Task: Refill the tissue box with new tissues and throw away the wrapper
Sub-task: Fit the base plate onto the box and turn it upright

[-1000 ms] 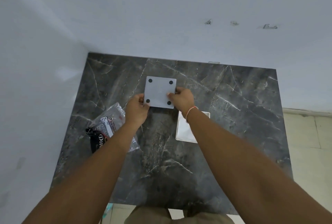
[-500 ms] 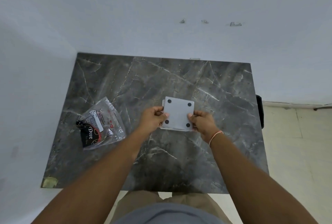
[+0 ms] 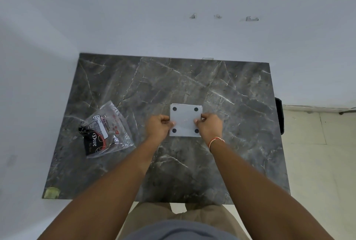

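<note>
two forearms are extended from the bottom of the frame; at centre, the upturned tissue box [image 3: 185, 120] is pinched by left hand [image 3: 159, 126] and right hand [image 3: 210, 126], probably seating its base. left of centre, the wrapper [image 3: 105, 131] is left lying.

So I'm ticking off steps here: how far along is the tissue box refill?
Late stage, it seems. Done: the plastic wrapper lies flat and opened on the marble table, left of the box, apparently emptied. In hand: the left hand and right hand press the grey base panel with four black feet onto the upturned tissue box. Left: turning the box upright and throwing the wrapper away.
</note>
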